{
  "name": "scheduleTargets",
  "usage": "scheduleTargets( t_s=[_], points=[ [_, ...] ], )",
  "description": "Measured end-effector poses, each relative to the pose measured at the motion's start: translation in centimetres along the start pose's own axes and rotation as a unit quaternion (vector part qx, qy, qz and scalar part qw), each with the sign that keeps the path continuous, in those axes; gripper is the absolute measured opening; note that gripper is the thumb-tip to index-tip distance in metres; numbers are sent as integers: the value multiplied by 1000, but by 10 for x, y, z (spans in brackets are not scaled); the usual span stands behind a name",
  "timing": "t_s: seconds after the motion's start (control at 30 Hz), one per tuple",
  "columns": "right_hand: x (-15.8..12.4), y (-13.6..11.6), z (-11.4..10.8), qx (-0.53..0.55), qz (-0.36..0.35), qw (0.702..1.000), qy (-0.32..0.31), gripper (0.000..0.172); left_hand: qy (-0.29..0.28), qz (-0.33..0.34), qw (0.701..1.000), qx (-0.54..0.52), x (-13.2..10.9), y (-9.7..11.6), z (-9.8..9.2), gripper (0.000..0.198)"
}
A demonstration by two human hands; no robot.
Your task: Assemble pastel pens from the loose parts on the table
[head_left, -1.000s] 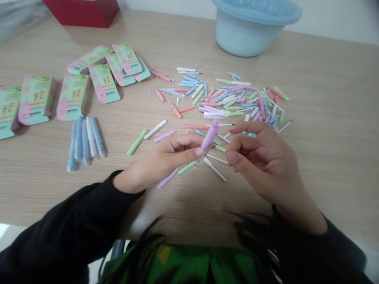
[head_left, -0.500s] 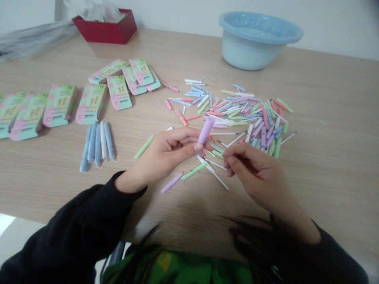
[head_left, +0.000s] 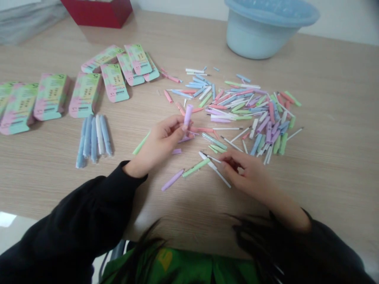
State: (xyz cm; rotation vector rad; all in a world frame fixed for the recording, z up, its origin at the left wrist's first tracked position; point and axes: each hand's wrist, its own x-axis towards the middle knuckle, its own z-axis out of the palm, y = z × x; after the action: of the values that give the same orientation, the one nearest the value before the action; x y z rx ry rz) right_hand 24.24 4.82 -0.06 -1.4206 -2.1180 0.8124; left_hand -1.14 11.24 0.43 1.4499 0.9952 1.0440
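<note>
My left hand (head_left: 165,139) is closed, pinching a purple pen cap (head_left: 188,115) upright between thumb and fingers. Its other fingers curl out of sight. My right hand (head_left: 243,169) has thumb and forefinger closed on the rear end of a thin white pen refill (head_left: 213,158), whose dark tip points left. Beneath that refill, a white pen part (head_left: 211,162) crosses a green pen barrel (head_left: 196,167). A purple barrel (head_left: 172,180) lies nearer to me on the left. Close to both hands is a clear-looking teal tube (head_left: 214,141).
A loose pile of pastel pen parts (head_left: 237,103) spreads beyond my hands. On the left are several wrapped pens (head_left: 94,140) and printed cartons (head_left: 85,94). A blue basin (head_left: 257,37) and a red box (head_left: 97,14) stand at the back.
My left hand has drawn back leftward with the purple cap. My right hand has lowered slightly and now grips the white refill. The view has tilted down a little.
</note>
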Motion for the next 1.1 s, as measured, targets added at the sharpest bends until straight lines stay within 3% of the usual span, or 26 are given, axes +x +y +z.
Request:
scheduleTargets(
  t_s=[0.1, 0.23, 0.37, 0.47, 0.63, 0.8, 0.9, 1.03, 1.1],
  points=[
    [15, 3, -18, -62, -52, 997, -15, 16, 50, -10, 998, -23, 4, 3, -15, 16],
    [63, 0, -31, -120, -134, 983, -45, 21, 37, -29, 998, -40, -6, 5, -30, 15],
    [121, -5, -14, -189, -187, 959, -100, 21, -21, -22, 1000, 9, -24, 5, -35, 23],
    [146, -5, 6, -215, -196, 948, -130, 24, -63, -18, 995, 68, -32, 7, -38, 25],
    [148, -5, 24, -256, -195, 936, -144, 21, -88, 0, 989, 121, -32, 10, -42, 21],
    [140, -10, 23, -290, -206, 926, -127, 20, -96, 17, 993, 59, -35, 13, -38, 16],
    [134, -19, 9, -254, -203, 941, -94, 19, -79, 11, 997, -13, -37, 14, -38, 14],
    [120, -40, -22, -118, -175, 977, -8, 16, -42, -15, 993, -110, -36, 11, -38, 16],
    [111, -50, -35, -94, -187, 977, 40, 26, -35, -11, 989, -145, -35, 12, -37, 17]
  ],
)
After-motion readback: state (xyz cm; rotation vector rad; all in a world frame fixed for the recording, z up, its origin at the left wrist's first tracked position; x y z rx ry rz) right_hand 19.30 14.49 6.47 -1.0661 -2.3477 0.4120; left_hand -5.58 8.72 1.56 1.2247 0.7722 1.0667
